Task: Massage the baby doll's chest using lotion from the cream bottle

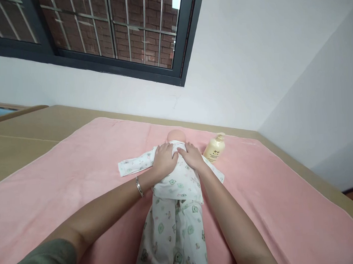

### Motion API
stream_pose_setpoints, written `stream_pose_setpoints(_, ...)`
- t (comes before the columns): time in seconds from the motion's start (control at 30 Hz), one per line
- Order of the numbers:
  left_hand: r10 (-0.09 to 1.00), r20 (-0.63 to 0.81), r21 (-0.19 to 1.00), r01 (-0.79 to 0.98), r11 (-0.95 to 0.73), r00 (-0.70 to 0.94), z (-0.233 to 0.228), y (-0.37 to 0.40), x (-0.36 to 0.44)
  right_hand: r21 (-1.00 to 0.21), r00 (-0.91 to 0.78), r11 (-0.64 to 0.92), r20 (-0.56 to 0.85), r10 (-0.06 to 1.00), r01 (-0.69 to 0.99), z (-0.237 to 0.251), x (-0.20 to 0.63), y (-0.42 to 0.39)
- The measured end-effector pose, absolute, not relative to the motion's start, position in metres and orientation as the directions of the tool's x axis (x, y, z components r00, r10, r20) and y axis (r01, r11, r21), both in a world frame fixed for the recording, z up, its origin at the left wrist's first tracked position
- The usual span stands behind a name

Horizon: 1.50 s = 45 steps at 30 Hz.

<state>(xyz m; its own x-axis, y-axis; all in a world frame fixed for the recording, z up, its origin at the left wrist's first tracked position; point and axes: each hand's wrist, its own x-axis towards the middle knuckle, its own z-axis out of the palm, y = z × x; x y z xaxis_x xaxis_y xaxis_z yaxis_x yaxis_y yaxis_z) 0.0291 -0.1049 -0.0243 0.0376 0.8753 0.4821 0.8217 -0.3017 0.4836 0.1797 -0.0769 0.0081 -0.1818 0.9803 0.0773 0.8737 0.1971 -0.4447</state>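
Note:
A baby doll (pixel 179 183) lies stretched out on a pink blanket (pixel 106 151), with its smooth head (pixel 176 136) at the far end. It wears a white top and white trousers (pixel 189 230) printed with small green animals. My left hand (pixel 165 160) rests flat on the left side of the doll's upper chest, fingers extended and thumb apart. On the right side, my right hand (pixel 192 156) lies flat in the same manner, its thumb near my left thumb. Both hands press on the cloth without gripping it. The sleeves spread out to either side.
A cream pump bottle (pixel 215 147) stands on the blanket just right of the doll's right-hand sleeve. The blanket covers a tan surface (pixel 45 119) against a white wall (pixel 232 58). Above is a dark-framed window (pixel 179 74) with metal bars.

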Motion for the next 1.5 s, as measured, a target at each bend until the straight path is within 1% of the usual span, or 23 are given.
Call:
stream_pose_setpoints(0.1,0.870,0.491,0.492,0.810,-0.319,0.045,-0.021,-0.105,0.026,-0.382,-0.151,0.171,0.083,0.985,0.908,0.013,0.172,-0.087)
stream_pose_setpoints(0.23,0.897,0.441,0.553,0.786,-0.278,0.008,-0.019,-0.100,0.022,-0.191,-0.151,0.177,0.142,0.978,0.966,0.022,0.154,-0.114)
stream_pose_setpoints(0.3,0.899,0.439,0.543,0.794,-0.272,0.008,-0.018,-0.100,0.021,-0.114,-0.178,0.199,0.168,0.970,0.973,0.026,0.148,-0.123)
stream_pose_setpoints(0.33,0.894,0.447,0.522,0.807,-0.276,0.016,-0.018,-0.101,0.022,-0.102,-0.194,0.213,0.169,0.966,0.972,0.028,0.147,-0.125)
stream_pose_setpoints(0.4,0.878,0.476,0.458,0.839,-0.295,0.049,-0.017,-0.106,0.024,-0.147,-0.224,0.245,0.144,0.964,0.958,0.029,0.152,-0.120)
stream_pose_setpoints(0.5,0.837,0.529,0.340,0.869,-0.361,0.141,-0.015,-0.114,0.028,-0.306,-0.243,0.255,0.077,0.967,0.917,0.026,0.168,-0.102)
stream_pose_setpoints(0.57,0.821,0.542,0.295,0.875,-0.384,0.178,-0.014,-0.117,0.030,-0.372,-0.245,0.239,0.030,0.969,0.897,0.022,0.177,-0.092)
stream_pose_setpoints(0.63,0.834,0.526,0.306,0.877,-0.370,0.168,-0.013,-0.116,0.029,-0.361,-0.237,0.227,0.018,0.971,0.905,0.020,0.178,-0.091)
stream_pose_setpoints(0.77,0.890,0.451,0.425,0.859,-0.284,0.072,-0.012,-0.107,0.023,-0.212,-0.188,0.199,0.070,0.980,0.957,0.025,0.164,-0.109)
stream_pose_setpoints(0.83,0.899,0.436,0.461,0.846,-0.268,0.047,-0.013,-0.105,0.021,-0.189,-0.177,0.184,0.053,0.983,0.964,0.030,0.158,-0.117)
stream_pose_setpoints(0.9,0.893,0.447,0.454,0.847,-0.274,0.050,-0.014,-0.105,0.022,-0.225,-0.186,0.186,0.022,0.982,0.957,0.034,0.158,-0.118)
stream_pose_setpoints(0.97,0.880,0.470,0.417,0.861,-0.292,0.071,-0.017,-0.108,0.025,-0.292,-0.192,0.184,0.002,0.981,0.939,0.035,0.164,-0.112)
stream_pose_setpoints(1.07,0.848,0.519,0.364,0.869,-0.336,0.111,-0.022,-0.113,0.031,-0.399,-0.153,0.141,0.000,0.988,0.906,0.030,0.174,-0.098)
stream_pose_setpoints(1.13,0.836,0.536,0.372,0.857,-0.356,0.115,-0.025,-0.114,0.034,-0.433,-0.139,0.129,0.009,0.990,0.892,0.026,0.178,-0.092)
stream_pose_setpoints(1.17,0.841,0.531,0.392,0.849,-0.355,0.106,-0.025,-0.113,0.034,-0.432,-0.139,0.133,0.017,0.990,0.892,0.024,0.178,-0.091)
stream_pose_setpoints(1.23,0.866,0.495,0.448,0.833,-0.325,0.071,-0.023,-0.110,0.032,-0.391,-0.146,0.149,0.037,0.989,0.908,0.022,0.175,-0.094)
stream_pose_setpoints(1.33,0.910,0.414,0.520,0.812,-0.265,0.032,-0.017,-0.105,0.026,-0.264,-0.136,0.145,0.050,0.989,0.954,0.025,0.164,-0.107)
stream_pose_setpoints(1.4,0.923,0.383,0.531,0.809,-0.255,0.039,-0.013,-0.104,0.023,-0.198,-0.135,0.140,0.038,0.990,0.970,0.029,0.157,-0.116)
stream_pose_setpoints(1.43,0.924,0.380,0.524,0.813,-0.254,0.044,-0.012,-0.105,0.022,-0.186,-0.137,0.140,0.030,0.990,0.973,0.030,0.155,-0.119)
stream_pose_setpoints(1.5,0.917,0.396,0.484,0.837,-0.255,0.050,-0.010,-0.108,0.023,-0.202,-0.146,0.148,0.025,0.989,0.968,0.031,0.154,-0.120)
